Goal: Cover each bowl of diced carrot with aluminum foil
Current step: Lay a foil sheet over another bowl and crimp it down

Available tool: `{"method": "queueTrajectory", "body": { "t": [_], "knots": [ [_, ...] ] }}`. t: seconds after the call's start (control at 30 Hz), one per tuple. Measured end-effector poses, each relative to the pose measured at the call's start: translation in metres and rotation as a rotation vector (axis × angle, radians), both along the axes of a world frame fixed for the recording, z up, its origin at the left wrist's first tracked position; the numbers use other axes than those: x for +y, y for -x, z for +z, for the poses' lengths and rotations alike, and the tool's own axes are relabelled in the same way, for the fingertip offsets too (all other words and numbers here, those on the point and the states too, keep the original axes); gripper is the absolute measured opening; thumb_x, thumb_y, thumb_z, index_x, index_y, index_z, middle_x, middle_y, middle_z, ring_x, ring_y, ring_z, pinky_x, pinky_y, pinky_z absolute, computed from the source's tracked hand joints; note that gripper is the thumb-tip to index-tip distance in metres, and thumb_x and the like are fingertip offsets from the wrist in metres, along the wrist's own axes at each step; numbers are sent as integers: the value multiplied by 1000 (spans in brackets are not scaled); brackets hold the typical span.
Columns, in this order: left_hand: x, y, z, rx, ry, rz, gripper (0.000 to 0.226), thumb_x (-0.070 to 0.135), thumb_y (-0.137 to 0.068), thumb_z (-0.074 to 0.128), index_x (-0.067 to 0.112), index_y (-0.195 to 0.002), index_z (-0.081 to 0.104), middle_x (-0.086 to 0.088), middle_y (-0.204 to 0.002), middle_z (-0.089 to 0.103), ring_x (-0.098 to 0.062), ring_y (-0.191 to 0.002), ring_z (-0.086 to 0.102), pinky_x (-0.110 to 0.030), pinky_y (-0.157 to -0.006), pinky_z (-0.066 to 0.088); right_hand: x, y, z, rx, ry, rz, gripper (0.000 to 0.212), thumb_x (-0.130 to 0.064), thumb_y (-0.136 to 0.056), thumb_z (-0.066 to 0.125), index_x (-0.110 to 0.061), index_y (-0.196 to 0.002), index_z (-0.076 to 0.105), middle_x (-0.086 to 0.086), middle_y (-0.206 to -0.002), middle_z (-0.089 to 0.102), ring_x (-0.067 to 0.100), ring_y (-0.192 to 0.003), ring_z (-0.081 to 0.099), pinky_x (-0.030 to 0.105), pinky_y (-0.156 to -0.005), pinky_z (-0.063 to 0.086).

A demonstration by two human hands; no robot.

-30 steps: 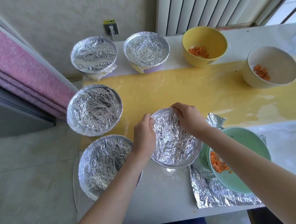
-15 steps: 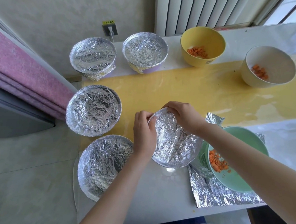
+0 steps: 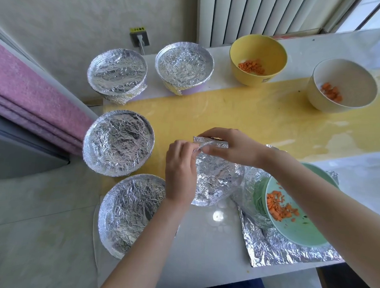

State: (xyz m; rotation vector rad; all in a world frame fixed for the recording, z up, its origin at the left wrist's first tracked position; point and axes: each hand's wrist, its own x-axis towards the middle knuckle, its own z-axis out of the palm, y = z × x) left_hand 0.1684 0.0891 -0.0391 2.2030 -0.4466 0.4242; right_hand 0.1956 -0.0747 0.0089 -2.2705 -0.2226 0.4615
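Note:
A foil-covered bowl [image 3: 218,181] is tilted up toward me at the table's middle. My left hand [image 3: 179,172] holds its left rim and pinches the foil edge. My right hand [image 3: 231,146] grips the far rim, fingers curled over crumpled foil. A green bowl [image 3: 299,230] of diced carrot sits uncovered on a foil sheet [image 3: 273,251] under my right forearm. A yellow bowl [image 3: 257,59] and a cream bowl [image 3: 341,86] with carrot stand uncovered at the back right.
Several foil-covered bowls stand on the left: two at the back [image 3: 117,72] [image 3: 183,65], one mid-left [image 3: 117,146], one at the near left [image 3: 131,213]. A pink folded cloth [image 3: 27,98] lies beyond the table's left edge. A wall socket [image 3: 139,38] is behind.
The bowl in my hands has tilted more steeply toward me. My right hand has lifted the far rim and bunched the foil there; my left hand shifted up along the left rim.

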Motion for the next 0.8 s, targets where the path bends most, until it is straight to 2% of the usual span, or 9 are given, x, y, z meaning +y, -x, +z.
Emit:
{"method": "queueTrajectory", "body": {
  "t": [0.13,0.27,0.37,0.43,0.5,0.6,0.67,0.8],
  "knots": [
    [-1,-1,0,-5,12,-11,10,8,-91,46,12,-98,52,2,-99,45,-19,-90,50,-28,-75,45,0,2,-4,-179,27,57,42,-31,-90,59,-8,-124,58,7,-122,60,19,-112,54,18,-92,34],
    [0,-3,0,-1,10,-18,12,5,-90,47,8,-96,56,-2,-100,45,-19,-90,50,-31,-74,46,0,7,-5,-254,23,31,35,-27,-93,56,-14,-125,59,3,-117,66,13,-104,60,13,-82,38],
    [-2,-5,0,6,8,-33,13,10,-92,43,10,-96,54,-3,-114,46,-24,-102,53,-35,-81,51,-1,7,-4,-272,73,69,33,-27,-96,51,-15,-126,58,0,-116,67,16,-103,62,21,-83,43],
    [-2,-6,0,-2,-13,-52,13,10,-92,42,10,-97,54,-7,-120,52,-24,-111,50,-40,-89,49,-1,7,-6,-320,112,108,33,-27,-97,46,-12,-122,60,4,-114,67,22,-106,61,29,-88,45],
    [-2,-7,-2,-22,-35,-67,11,5,-90,46,9,-98,54,-10,-111,60,-22,-112,48,-43,-92,45,0,7,-8,-384,135,135,36,-30,-95,44,-8,-117,64,8,-110,67,26,-107,58,32,-92,43],
    [-1,-7,-3,-12,-43,-28,15,-1,-88,53,10,-98,53,-11,-99,61,-21,-107,49,-40,-89,43,3,7,-7,-428,150,114,37,-30,-94,44,-7,-113,66,7,-101,67,26,-96,58,30,-85,44],
    [0,-6,-3,-6,-47,-2,13,1,-88,51,10,-97,54,-11,-97,61,-20,-106,48,-38,-89,41,5,8,-7,-437,151,72,39,-32,-93,45,-6,-114,66,7,-100,69,26,-95,62,34,-83,49],
    [-1,-7,-3,-47,-67,2,15,3,-89,47,6,-100,58,-11,-98,64,-19,-105,49,-35,-91,40,4,11,-10,-470,125,31,30,-13,-89,53,-6,-115,66,11,-99,71,26,-89,68,35,-74,54]
  ]
}}
